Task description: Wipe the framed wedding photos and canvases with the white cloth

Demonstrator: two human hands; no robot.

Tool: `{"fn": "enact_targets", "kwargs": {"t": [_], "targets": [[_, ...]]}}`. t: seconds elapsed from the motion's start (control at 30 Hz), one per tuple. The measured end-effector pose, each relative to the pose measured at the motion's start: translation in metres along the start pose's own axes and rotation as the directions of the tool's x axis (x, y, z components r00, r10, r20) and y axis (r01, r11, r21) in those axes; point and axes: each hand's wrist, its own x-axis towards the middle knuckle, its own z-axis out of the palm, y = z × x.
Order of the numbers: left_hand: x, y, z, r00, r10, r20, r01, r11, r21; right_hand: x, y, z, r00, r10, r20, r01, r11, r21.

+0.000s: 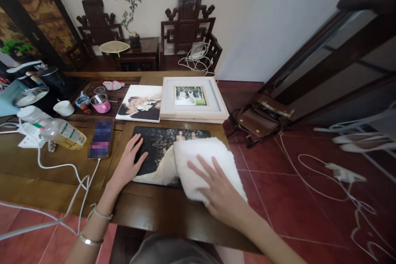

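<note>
A dark wedding photo panel [156,148] lies flat on the wooden table in front of me. My left hand [131,161] rests on its left edge, fingers spread. Over the panel's right part lies a fluffy white cloth [213,152], which hides that side of the picture and hangs past the panel's edge. My right hand [213,183] presses flat on the cloth with its fingers spread apart. Behind the panel are a photo print [140,105] and a white-matted framed wedding photo [192,97], side by side.
Left on the table [136,210] are a phone [100,138] with a charging cable, a clear bottle [64,134] lying tilted, a pink cup [100,104] and a white cup [64,108]. A brown bag [260,119] sits beyond the right edge. Cables cross the red floor.
</note>
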Motion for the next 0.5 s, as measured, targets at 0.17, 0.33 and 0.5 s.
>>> {"fn": "enact_targets", "kwargs": {"t": [0.17, 0.33, 0.5], "targets": [[0.000, -0.005, 0.000, 0.999, 0.040, 0.001, -0.040, 0.999, 0.003, -0.019, -0.015, -0.007, 0.998, -0.053, 0.025, 0.051, 0.995, 0.087], [0.002, -0.011, -0.004, 0.998, 0.058, 0.030, -0.058, 0.998, 0.007, 0.027, 0.044, -0.013, 0.999, 0.032, 0.010, -0.032, 0.998, 0.056], [0.003, -0.011, -0.006, 0.999, 0.046, 0.026, -0.047, 0.999, 0.012, 0.067, 0.080, -0.007, 0.991, 0.124, -0.041, -0.124, 0.992, -0.010]]}}
